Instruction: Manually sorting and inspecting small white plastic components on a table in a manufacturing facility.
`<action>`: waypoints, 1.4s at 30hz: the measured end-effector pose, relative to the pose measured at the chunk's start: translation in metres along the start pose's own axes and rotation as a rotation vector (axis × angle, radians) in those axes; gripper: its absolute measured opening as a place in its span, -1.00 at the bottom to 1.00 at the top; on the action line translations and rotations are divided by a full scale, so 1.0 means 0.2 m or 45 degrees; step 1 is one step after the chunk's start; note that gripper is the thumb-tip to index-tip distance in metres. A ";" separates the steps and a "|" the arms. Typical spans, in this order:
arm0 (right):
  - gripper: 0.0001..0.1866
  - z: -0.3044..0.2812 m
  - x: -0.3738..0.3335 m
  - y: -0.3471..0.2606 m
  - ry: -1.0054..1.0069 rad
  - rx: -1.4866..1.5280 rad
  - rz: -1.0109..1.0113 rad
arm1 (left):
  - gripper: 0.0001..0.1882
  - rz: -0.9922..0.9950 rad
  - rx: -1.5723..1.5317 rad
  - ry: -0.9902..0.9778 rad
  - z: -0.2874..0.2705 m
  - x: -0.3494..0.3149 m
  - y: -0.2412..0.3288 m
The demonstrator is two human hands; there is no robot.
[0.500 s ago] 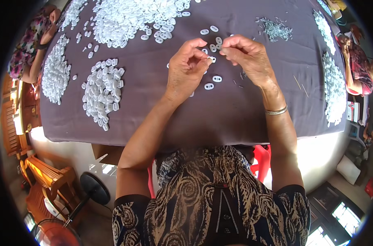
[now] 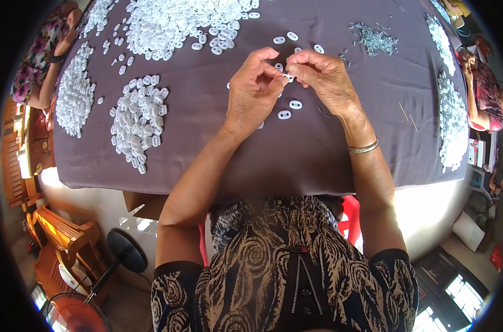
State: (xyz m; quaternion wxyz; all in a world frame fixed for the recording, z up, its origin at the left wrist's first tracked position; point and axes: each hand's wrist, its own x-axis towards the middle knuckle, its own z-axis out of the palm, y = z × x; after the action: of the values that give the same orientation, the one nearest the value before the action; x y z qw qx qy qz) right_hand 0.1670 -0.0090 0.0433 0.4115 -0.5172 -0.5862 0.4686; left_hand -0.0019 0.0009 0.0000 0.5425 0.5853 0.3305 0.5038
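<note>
Between the thumb and finger of my left hand (image 2: 252, 91) is a small white oval plastic piece (image 2: 289, 78) with holes in it. My right hand (image 2: 328, 80) meets it from the other side, thumb and forefinger pinched together; whatever sits in that pinch is too small to make out. Several like pieces lie around my hands, among them one two-holed white piece (image 2: 295, 104) just below. A loose heap of small grey metal pins (image 2: 376, 40) lies beyond my right hand, and a few stray pins (image 2: 327, 115) are near that wrist.
A dark cloth covers the table (image 2: 312, 160). White pieces form a big heap (image 2: 174, 25) at the far left and a smaller heap (image 2: 138, 122) nearer me. Two thin sticks (image 2: 407, 117) lie at right. Other people sit at both sides, one with a flowered sleeve (image 2: 35, 55).
My right hand has moved left and slightly down, so its fingertips now come up to the white piece in my left hand. The left hand has barely moved.
</note>
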 end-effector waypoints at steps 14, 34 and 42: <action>-0.86 -0.01 0.00 0.00 -0.044 -0.236 -0.069 | -0.58 0.027 -0.037 0.029 0.03 0.00 0.01; -0.87 0.00 0.01 -0.06 -0.059 -0.646 -0.127 | -0.51 0.029 -0.046 0.037 0.02 0.00 -0.01; -0.90 -0.06 -0.06 -0.11 0.076 -0.567 -0.122 | -0.53 0.004 0.003 0.042 -0.01 0.02 0.02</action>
State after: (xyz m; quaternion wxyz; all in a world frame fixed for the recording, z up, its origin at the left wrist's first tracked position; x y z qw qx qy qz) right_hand 0.1757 -0.0204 0.0677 0.3260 -0.5806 -0.6866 0.2920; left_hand -0.0042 0.0047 0.0047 0.5355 0.5781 0.3390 0.5139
